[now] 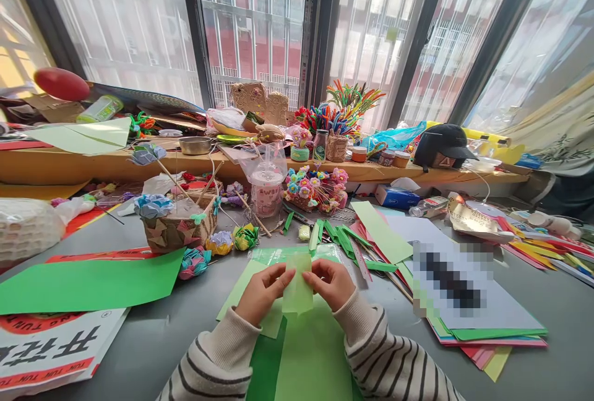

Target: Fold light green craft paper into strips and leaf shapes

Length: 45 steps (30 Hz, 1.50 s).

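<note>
Between my two hands a small piece of light green paper (298, 293) is held up, roughly upright. My left hand (263, 293) pinches its left edge between thumb and fingers. On the opposite edge, my right hand (331, 283) has a like pinch. Below them lies a larger light green sheet (315, 351), over a darker green sheet (265, 367). Another pale green piece (239, 289) lies beside my left wrist. Just beyond my hands are folded green paper strips (343, 240) and a clear plastic sleeve (273, 255).
At right lies a stack of coloured paper (492, 289). A basket of paper flowers (164, 228) stands at left, near a bright green sheet (93, 280). A drink cup (266, 190) and crocheted flowers (315, 187) stand behind. A cap (440, 144) rests on the wooden ledge (93, 169).
</note>
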### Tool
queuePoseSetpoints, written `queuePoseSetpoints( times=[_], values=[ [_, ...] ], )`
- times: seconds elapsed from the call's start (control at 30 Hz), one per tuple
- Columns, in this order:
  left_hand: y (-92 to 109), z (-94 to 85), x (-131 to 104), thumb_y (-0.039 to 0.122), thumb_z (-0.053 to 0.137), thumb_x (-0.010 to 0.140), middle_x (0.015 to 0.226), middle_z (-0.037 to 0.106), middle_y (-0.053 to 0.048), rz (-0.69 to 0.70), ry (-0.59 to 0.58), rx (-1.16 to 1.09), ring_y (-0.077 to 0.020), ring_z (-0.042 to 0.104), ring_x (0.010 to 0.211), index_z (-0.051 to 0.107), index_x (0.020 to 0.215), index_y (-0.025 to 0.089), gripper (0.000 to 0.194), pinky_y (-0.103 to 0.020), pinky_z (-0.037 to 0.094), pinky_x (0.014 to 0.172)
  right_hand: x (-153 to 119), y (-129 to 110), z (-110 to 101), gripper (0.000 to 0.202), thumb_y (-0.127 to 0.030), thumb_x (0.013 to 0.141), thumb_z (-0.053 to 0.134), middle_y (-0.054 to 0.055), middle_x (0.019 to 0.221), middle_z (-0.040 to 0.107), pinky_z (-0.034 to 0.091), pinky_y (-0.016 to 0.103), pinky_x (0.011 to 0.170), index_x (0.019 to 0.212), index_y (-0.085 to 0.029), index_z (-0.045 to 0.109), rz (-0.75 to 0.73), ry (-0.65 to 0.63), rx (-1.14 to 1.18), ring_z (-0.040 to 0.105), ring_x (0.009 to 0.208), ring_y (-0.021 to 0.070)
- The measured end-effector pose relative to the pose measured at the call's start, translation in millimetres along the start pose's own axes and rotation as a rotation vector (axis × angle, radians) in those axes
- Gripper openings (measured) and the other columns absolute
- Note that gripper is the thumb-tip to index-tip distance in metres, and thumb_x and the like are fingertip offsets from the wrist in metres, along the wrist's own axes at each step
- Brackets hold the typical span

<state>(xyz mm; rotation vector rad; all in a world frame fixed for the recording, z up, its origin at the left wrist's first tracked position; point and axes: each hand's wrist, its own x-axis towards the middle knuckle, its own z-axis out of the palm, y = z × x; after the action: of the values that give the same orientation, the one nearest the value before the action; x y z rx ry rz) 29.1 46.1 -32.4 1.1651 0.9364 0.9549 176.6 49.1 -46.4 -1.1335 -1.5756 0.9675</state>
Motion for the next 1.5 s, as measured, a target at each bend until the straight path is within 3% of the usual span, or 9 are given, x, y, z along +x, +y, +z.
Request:
queuePoseSetpoints(
  times=[0.07,0.23,0.4,0.63,0.77,0.9,1.07,1.23,1.5],
  values=[
    [-1,1.1,1,0.032,0.059,0.058,0.064,0.060,-0.001,-0.013,0.081,-0.015,-0.0143,0.055,0.062,0.059,0.075,0.014,0.025,-0.023,0.044,0.058,0,1,1,0.021,-0.034,0.065,0.050,-0.001,0.050,0.049,0.040,0.019,0.040,0.061,-0.013,0.054,-0.010,0.027,-0.018,0.046,0.045,0.0088],
    [-7,5.9,1,0.031,0.065,0.049,0.054,0.059,0.001,0.017,0.160,-0.056,-0.0145,0.054,0.055,0.061,0.067,0.013,0.025,-0.023,0.044,0.050,0,2,-3,0.020,-0.032,0.066,0.050,0.001,0.056,0.054,0.043,0.020,0.042,0.072,-0.014,0.054,-0.038,0.130,-0.040,0.050,0.049,0.0102],
    [-7,7.1,3,0.030,0.065,0.049,0.046,0.053,0.004,0.005,0.188,-0.058,-0.0090,0.049,0.045,0.058,0.055,0.013,0.020,-0.017,0.041,0.042,1,2,-1,0.014,-0.027,0.066,0.050,0.001,0.055,0.054,0.044,0.020,0.041,0.070,-0.015,0.054,-0.091,0.114,-0.075,0.051,0.049,0.0107],
    [-6,5.9,2,0.030,0.065,0.049,0.051,0.056,0.002,-0.108,0.193,-0.163,-0.0111,0.052,0.051,0.059,0.057,0.011,0.022,-0.023,0.046,0.052,-5,-4,2,0.013,-0.016,0.070,0.045,0.004,0.066,0.057,0.046,0.022,0.051,0.076,-0.014,0.056,-0.416,0.145,-0.328,0.051,0.056,0.0108],
    [-2,8.9,-1,0.032,0.065,0.048,0.043,0.050,0.004,-0.103,0.220,-0.176,-0.0092,0.049,0.045,0.056,0.050,0.012,0.022,-0.022,0.045,0.049,-7,-4,0,0.017,-0.012,0.072,0.043,0.005,0.072,0.057,0.045,0.026,0.060,0.083,-0.016,0.056,-0.644,0.159,-0.491,0.051,0.067,0.0137],
    [1,10.5,-2,0.033,0.064,0.048,0.040,0.045,0.006,-0.082,0.241,-0.183,-0.0069,0.045,0.041,0.055,0.049,0.012,0.023,-0.020,0.043,0.044,-8,-2,-1,0.020,-0.009,0.072,0.043,0.006,0.076,0.058,0.044,0.025,0.064,0.087,-0.016,0.055,-0.753,0.130,-0.555,0.051,0.073,0.0141],
    [-1,9.5,0,0.031,0.065,0.047,0.039,0.041,0.006,-0.058,0.230,-0.207,-0.0049,0.041,0.038,0.052,0.045,0.012,0.023,-0.016,0.040,0.039,-8,-2,0,0.020,-0.007,0.071,0.044,0.007,0.078,0.059,0.045,0.025,0.065,0.087,-0.014,0.055,-0.795,0.103,-0.571,0.051,0.074,0.0139],
    [-3,8.1,2,0.032,0.067,0.044,0.045,0.051,0.003,-0.050,0.278,-0.200,-0.0069,0.046,0.040,0.059,0.060,0.012,0.027,-0.016,0.039,0.038,-9,-3,0,0.019,-0.007,0.071,0.044,0.007,0.078,0.059,0.045,0.024,0.066,0.085,-0.014,0.054,-0.781,0.111,-0.511,0.051,0.075,0.0129],
    [-5,2.0,4,0.030,0.066,0.048,0.049,0.056,0.003,-0.063,0.243,-0.175,-0.0079,0.050,0.044,0.058,0.067,0.012,0.027,-0.018,0.043,0.042,-8,-3,1,0.018,-0.007,0.071,0.044,0.007,0.076,0.059,0.045,0.024,0.067,0.084,-0.014,0.055,-0.751,0.126,-0.463,0.052,0.075,0.0125]
  ],
)
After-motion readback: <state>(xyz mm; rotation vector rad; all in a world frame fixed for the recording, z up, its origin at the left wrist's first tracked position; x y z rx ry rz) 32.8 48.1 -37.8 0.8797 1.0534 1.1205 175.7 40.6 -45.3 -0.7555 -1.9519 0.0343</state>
